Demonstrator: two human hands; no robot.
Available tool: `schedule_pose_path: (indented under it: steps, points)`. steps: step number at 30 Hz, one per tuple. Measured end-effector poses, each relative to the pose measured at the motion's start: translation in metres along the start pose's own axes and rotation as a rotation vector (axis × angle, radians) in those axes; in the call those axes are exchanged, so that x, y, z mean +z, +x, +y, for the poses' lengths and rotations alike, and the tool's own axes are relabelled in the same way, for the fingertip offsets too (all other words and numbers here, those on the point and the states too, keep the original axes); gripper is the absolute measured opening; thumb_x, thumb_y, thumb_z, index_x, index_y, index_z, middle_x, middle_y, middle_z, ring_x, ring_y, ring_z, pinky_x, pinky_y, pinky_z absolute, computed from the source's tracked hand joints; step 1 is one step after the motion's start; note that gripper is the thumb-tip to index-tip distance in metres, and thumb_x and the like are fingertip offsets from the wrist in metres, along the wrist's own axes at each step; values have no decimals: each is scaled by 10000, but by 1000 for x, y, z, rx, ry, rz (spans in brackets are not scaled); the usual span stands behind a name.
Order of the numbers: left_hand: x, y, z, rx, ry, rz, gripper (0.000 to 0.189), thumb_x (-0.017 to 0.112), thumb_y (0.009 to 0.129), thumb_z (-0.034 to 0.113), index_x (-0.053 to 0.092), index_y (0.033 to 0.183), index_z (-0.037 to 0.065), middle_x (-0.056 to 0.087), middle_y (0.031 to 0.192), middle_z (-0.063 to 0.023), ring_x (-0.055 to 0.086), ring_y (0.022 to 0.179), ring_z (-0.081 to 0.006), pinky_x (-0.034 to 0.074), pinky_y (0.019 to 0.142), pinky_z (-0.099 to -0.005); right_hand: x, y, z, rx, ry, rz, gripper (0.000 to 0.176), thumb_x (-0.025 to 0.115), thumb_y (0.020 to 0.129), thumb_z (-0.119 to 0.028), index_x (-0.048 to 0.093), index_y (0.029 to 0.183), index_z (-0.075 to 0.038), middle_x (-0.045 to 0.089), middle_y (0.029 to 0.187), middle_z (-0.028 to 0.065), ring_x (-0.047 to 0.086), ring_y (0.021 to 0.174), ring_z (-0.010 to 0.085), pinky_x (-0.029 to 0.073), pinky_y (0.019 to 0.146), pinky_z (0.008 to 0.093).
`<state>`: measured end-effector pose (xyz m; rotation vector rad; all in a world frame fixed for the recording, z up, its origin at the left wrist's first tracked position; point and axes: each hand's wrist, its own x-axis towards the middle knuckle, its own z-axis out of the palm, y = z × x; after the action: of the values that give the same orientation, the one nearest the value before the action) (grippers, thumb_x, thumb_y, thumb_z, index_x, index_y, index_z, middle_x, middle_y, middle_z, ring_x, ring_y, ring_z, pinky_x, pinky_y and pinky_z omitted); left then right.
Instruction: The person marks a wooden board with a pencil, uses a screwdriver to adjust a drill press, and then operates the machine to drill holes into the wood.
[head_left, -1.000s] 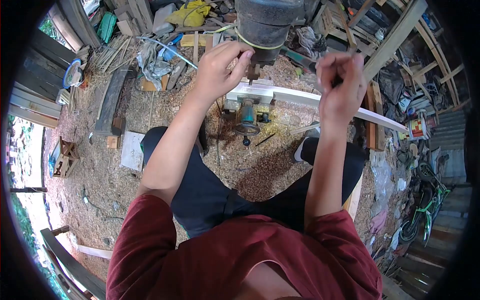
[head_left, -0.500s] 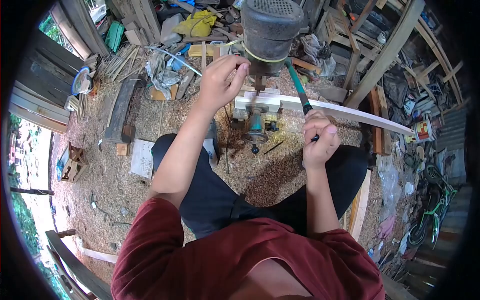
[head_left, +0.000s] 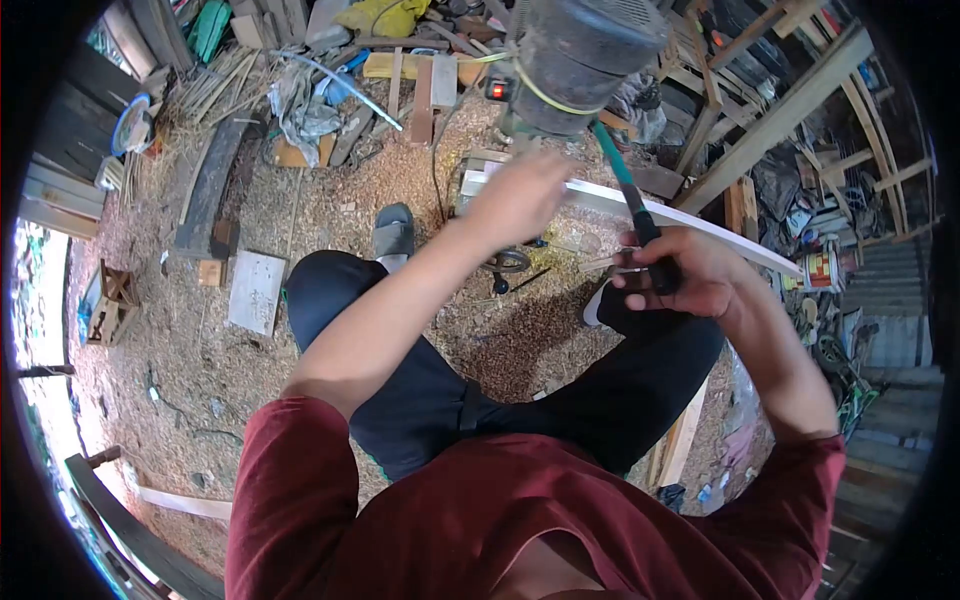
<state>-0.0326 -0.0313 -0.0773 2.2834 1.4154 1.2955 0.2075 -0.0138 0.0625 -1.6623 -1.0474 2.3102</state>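
Observation:
A dark motor-driven drilling or mortising machine (head_left: 575, 65) stands in front of me, with a green lever (head_left: 615, 160) ending in a black handle (head_left: 662, 265). My right hand (head_left: 695, 270) is at that handle, its fingers apart and stretched out beneath it rather than wrapped round. A long pale wooden bar (head_left: 690, 222) lies across the machine, reaching out to the right. My left hand (head_left: 520, 200) is over the bar's left part, blurred; whether it touches the wood or holds anything is hidden. Below it shows the machine's handwheel (head_left: 508, 261).
Wood shavings cover the floor (head_left: 390, 330). A tin can (head_left: 822, 270) stands by the bar's right end. A switch (head_left: 497, 90) glows red on the machine's side. A white board (head_left: 257, 292) and a dark beam (head_left: 215, 195) lie at left. My foot (head_left: 394, 232) is near the machine.
My left hand has come down and right, from beside the motor to over the bar. My right hand has loosened from its fist on the lever handle. The view has shifted.

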Motion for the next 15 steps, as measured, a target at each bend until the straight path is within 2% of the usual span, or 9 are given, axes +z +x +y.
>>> schedule_pose_path:
  steps: [2, 3, 4, 6, 7, 9, 12, 13, 15]
  points:
    - [19, -6, 6, -53, -23, -177, 593, 589, 899, -4, 452, 1477, -4, 566, 1392, -252, 596, 1210, -411, 488, 1026, -487, 2, 19, -7, 175, 65, 187, 222, 616, 1008, -231, 551, 1095, -37, 621, 959, 109, 678, 814, 245, 568, 639, 394]
    - [34, -15, 2, -15, 47, -189, 805, 609, 852, -18, 287, 1589, 4, 441, 1529, -281, 562, 1268, -433, 482, 1038, -480, 15, 25, -4, 183, -20, 302, 264, 627, 1000, -340, 557, 954, -90, 599, 804, 68, 568, 578, 176, 448, 488, 318]
    - [38, -15, 8, -30, 40, -183, 805, 609, 852, -18, 287, 1589, 4, 441, 1529, -281, 562, 1268, -433, 482, 1038, -480, 20, 27, -5, 196, -32, 304, 264, 627, 1000, -340, 557, 954, -90, 599, 804, 68, 568, 578, 176, 448, 488, 318]
    - [43, -15, 19, -51, -33, -204, 889, 621, 841, -3, 200, 1624, 14, 296, 1635, -279, 532, 1323, -439, 457, 1091, -486, 31, 27, -14, 298, -101, 338, 288, 640, 998, -368, 533, 860, -138, 548, 704, 5, 428, 457, 127, 330, 421, 288]
    - [45, -14, 21, -60, -41, -201, 889, 621, 841, -3, 200, 1624, 14, 296, 1635, -279, 532, 1323, -439, 457, 1091, -486, 39, 26, -17, 334, -134, 382, 330, 642, 1000, -384, 483, 798, -177, 466, 624, -49, 338, 430, 103, 257, 421, 280]
    - [45, -11, 23, 46, 31, -44, 879, 586, 877, 15, 145, 1638, 12, 152, 1703, -246, 464, 1417, -420, 408, 1156, -499, 31, 29, -16, 354, -97, 362, 348, 642, 1000, -380, 464, 779, -179, 425, 596, -53, 329, 425, 105, 260, 421, 284]
    - [37, -3, 18, 8, 32, -80, 788, 519, 935, 40, 159, 1635, 8, 101, 1723, -215, 406, 1473, -406, 361, 1202, -515, 29, 31, -13, 352, -46, 349, 378, 645, 998, -372, 433, 748, -184, 357, 548, -56, 316, 407, 113, 263, 415, 295]
    - [36, 0, 17, -27, 44, -133, 745, 479, 960, 51, 164, 1634, 9, 123, 1725, -188, 324, 1536, -354, 323, 1236, -491, 30, 30, -13, 328, -36, 357, 390, 647, 997, -368, 421, 736, -187, 330, 527, -55, 312, 393, 118, 264, 410, 303]
    - [39, 1, 9, 18, 34, -137, 741, 475, 963, 55, 163, 1634, 11, 132, 1726, -174, 296, 1551, -326, 301, 1254, -477, 35, 30, -13, 318, -47, 381, 388, 647, 997, -360, 421, 736, -184, 333, 524, -48, 318, 382, 123, 266, 402, 312]
